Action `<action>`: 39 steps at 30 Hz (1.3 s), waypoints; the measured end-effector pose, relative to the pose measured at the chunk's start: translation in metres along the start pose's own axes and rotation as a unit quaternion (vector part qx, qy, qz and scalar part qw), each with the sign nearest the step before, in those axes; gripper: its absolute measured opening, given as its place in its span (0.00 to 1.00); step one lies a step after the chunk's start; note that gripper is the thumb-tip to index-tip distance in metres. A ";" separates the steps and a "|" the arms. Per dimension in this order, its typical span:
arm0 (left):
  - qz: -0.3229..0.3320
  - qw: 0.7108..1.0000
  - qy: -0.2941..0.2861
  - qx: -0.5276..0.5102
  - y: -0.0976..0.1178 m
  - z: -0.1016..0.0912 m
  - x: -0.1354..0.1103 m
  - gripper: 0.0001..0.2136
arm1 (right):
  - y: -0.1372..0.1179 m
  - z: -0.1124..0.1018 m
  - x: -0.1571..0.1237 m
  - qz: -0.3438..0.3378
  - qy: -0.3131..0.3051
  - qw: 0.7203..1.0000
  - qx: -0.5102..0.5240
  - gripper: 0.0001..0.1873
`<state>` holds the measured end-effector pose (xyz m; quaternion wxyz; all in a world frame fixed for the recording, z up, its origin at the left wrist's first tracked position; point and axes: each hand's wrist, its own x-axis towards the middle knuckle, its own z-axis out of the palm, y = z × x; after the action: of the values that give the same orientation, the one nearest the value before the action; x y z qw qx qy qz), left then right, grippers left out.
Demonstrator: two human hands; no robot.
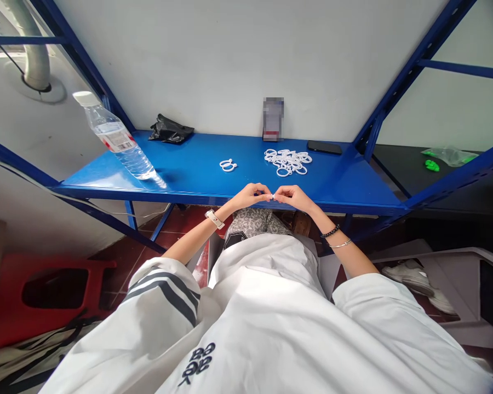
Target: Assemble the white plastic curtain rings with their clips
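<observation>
My left hand [251,195] and my right hand [296,197] meet at the front edge of the blue shelf [197,175]. Both are closed in a pinch on one small white plastic ring [273,196] held between their fingertips. A pile of several white rings [288,161] lies on the shelf just beyond my right hand. Two joined white rings [228,164] lie apart to the left of the pile. A watch sits on my left wrist and bracelets on my right.
A clear water bottle [117,139] stands at the shelf's left. A crumpled black bag [170,131], a small upright card [273,119] and a black phone [324,147] line the back. Blue frame posts rise on both sides. A red stool [45,290] stands on the floor at left.
</observation>
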<state>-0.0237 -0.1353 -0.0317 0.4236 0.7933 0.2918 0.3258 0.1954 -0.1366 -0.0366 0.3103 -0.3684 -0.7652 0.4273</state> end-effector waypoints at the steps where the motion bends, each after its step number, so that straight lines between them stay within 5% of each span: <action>1: -0.007 1.000 0.010 -0.002 -0.001 0.000 -0.002 0.25 | 0.000 0.001 0.001 0.003 0.002 1.000 0.003 0.25; 9: -0.004 1.000 0.024 -0.010 -0.006 0.002 -0.001 0.27 | -0.002 -0.002 0.007 0.014 -0.017 0.999 0.028 0.25; 20: -0.026 0.991 -0.120 -0.059 -0.002 -0.017 0.028 0.23 | -0.006 -0.015 0.007 0.026 -0.054 0.998 0.003 0.27; 39: -0.027 0.996 -0.074 -0.030 -0.005 -0.014 0.023 0.22 | -0.002 -0.014 0.009 0.027 -0.045 0.999 -0.006 0.25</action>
<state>-0.0210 -0.1092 -0.0240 0.4760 0.7944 0.2707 0.2630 0.2016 -0.1236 -0.0274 0.2619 -0.3716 -0.7705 0.4468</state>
